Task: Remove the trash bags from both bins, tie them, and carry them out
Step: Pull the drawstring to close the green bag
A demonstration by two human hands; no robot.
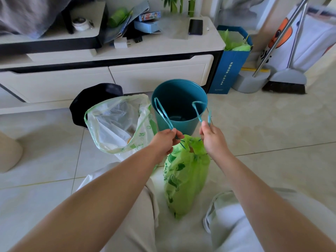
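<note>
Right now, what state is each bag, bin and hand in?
Green bag, out of the bins, on the floor, mouth cinched, no knot visible.
Teal bin, upright, no liner.
Clear bag, mouth open, untied.
Black bin, mostly hidden behind the clear bag.
Left hand, pinches one blue drawstring loop.
Right hand, pinches the other loop.

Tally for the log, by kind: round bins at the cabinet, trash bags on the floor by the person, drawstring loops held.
Round bins: 2 (teal bin, black bin)
Trash bags: 2 (green bag, clear bag)
Drawstring loops: 2 (left loop in left hand, right loop in right hand)
Total: 6
</note>
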